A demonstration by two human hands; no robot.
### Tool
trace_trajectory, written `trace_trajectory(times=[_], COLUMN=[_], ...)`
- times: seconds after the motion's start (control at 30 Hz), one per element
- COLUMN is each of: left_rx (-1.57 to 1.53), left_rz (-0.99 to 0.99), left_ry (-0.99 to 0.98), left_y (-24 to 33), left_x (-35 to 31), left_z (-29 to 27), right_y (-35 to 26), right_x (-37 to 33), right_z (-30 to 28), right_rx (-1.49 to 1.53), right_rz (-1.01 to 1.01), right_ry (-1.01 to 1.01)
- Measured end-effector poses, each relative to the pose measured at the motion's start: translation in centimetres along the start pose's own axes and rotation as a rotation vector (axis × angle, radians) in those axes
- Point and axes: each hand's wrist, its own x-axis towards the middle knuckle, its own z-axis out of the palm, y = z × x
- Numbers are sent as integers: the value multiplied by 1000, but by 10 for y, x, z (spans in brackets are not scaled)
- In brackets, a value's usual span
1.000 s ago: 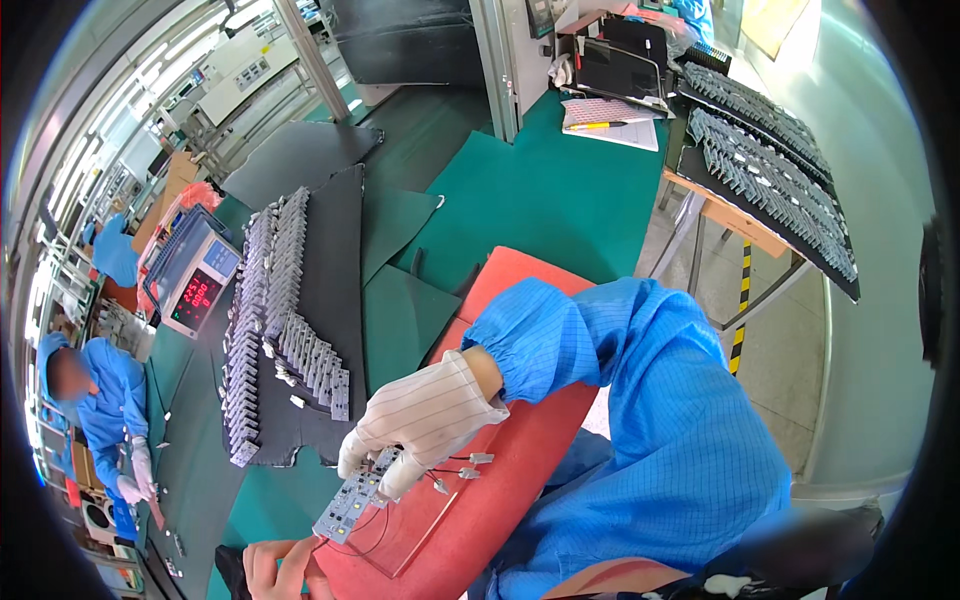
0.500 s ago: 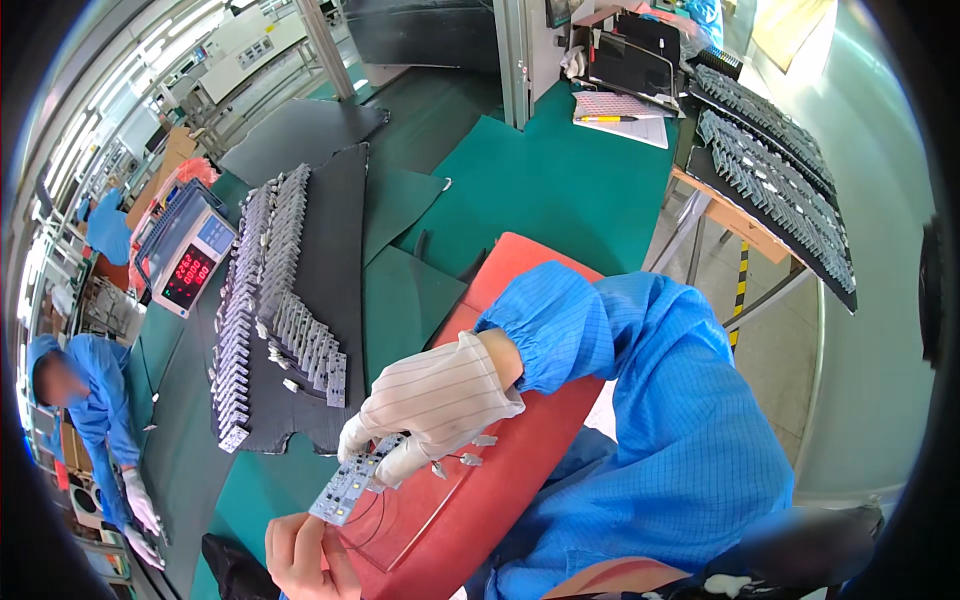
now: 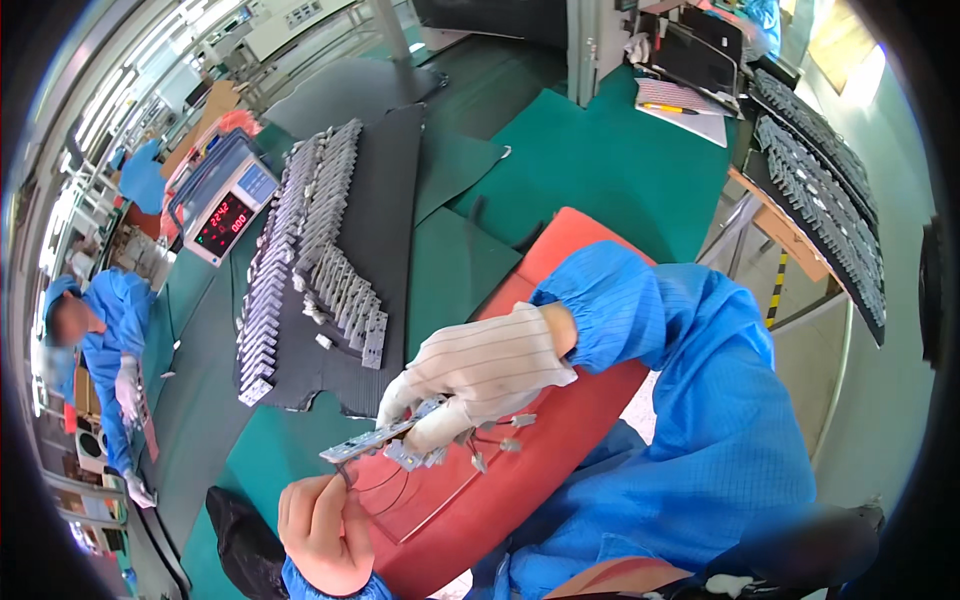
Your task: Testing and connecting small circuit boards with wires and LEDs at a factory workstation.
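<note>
My right hand [image 3: 480, 375], in a striped white glove, is closed around several small grey circuit boards [image 3: 370, 440] above the red pad. One board sticks out to the left, seen nearly edge-on. Short leads with small white connectors [image 3: 515, 432] hang below the glove. My bare left hand [image 3: 325, 530] is closed in a pinch just under that board's left end. Something small and dark shows at its fingertips, too small to name. A thin dark wire [image 3: 405, 492] loops over the red pad [image 3: 450, 535] between my hands.
Rows of boards [image 3: 325, 210] lie on a black sheet [image 3: 385, 190] over the green mat. A meter with red digits [image 3: 225, 222] stands at the left. More boards [image 3: 820, 200] cover a rack at the right. A co-worker in blue [image 3: 115, 330] sits at far left.
The view has shifted, so the bench things sit further right. The protruding board has tilted from face-up to nearly edge-on. My left hand's fingertips are now beneath the board's end.
</note>
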Motion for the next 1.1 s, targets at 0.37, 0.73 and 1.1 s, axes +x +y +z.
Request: trace_trajectory(times=[0.37,0.73,1.1], left_rx=[129,241,-407], left_rz=[-44,-56,-327], left_ry=[-188,-127,-169], left_y=[-6,10,-38], left_x=[-20,-17,-31], left_z=[-15,-15,45], right_y=[9,9,10], right_x=[13,15,14], right_z=[1,-7,-8], right_rx=[-134,74,-140], right_rz=[-301,-112,45], right_ry=[-133,-128,-103])
